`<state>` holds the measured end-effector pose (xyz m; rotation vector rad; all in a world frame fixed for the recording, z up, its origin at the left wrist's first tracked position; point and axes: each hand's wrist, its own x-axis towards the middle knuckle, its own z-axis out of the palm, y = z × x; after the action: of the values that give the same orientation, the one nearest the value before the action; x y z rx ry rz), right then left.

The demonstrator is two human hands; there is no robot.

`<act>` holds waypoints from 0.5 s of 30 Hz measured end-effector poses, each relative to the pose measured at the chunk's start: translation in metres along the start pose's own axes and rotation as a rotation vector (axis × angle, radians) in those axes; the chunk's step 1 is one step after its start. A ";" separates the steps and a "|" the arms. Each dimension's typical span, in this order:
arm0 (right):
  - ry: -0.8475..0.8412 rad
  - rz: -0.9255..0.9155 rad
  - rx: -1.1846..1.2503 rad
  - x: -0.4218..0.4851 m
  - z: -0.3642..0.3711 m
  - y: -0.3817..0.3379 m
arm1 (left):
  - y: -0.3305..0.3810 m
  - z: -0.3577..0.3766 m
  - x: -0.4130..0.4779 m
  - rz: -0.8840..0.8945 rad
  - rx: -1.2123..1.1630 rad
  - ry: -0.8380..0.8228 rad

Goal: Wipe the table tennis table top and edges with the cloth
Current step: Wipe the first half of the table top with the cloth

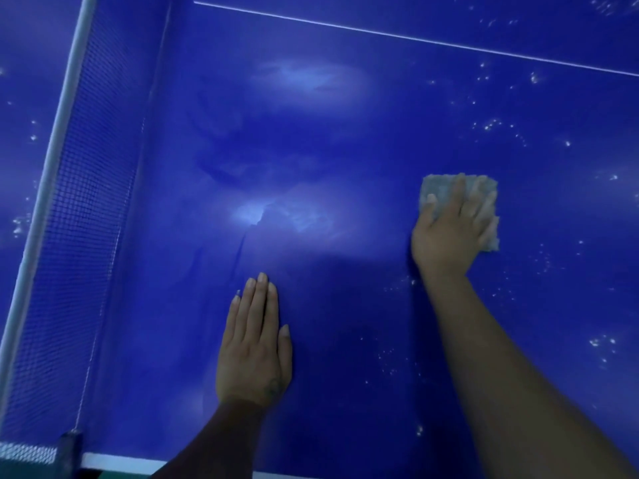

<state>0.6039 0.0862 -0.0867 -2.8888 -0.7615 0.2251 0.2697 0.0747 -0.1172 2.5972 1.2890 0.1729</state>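
My right hand (453,229) lies flat on the grey cloth (442,190), fingers spread and straight. It presses down and grips nothing. The cloth sits on the blue counter (311,133), right of middle and well apart from the net (90,202).

My left hand (254,347) is flat too, fingers together, palm on the bare surface nearer to me. It holds nothing and only props me up.

White specks (491,125) are scattered to the right of the cloth and below it. The middle shows hazy smears, so I judge that part wiped and the right side still to do.

To do it well, I should put weight through the whole palm so the cloth doesn't bunch under my fingers. I'd sweep in long, overlapping passes into the speckled patch. The grit should be drawn one way, towards the near edge (117,459), not scrubbed round in circles.

The strip up by the white line (415,38) has specks as well, so that needs a reach. The edges look like a later job.
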 end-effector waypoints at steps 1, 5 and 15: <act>-0.003 -0.054 0.004 -0.011 0.004 -0.016 | 0.000 0.000 0.000 -0.002 0.001 -0.002; -0.048 -0.463 0.011 -0.084 0.027 -0.073 | 0.000 -0.001 0.000 -0.006 0.007 -0.009; -0.037 -0.453 -0.030 -0.034 0.016 -0.002 | 0.002 -0.005 0.000 -0.011 0.007 -0.017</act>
<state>0.5707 0.0728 -0.0986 -2.6479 -1.4015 0.2122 0.2703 0.0748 -0.1123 2.5911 1.2999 0.1451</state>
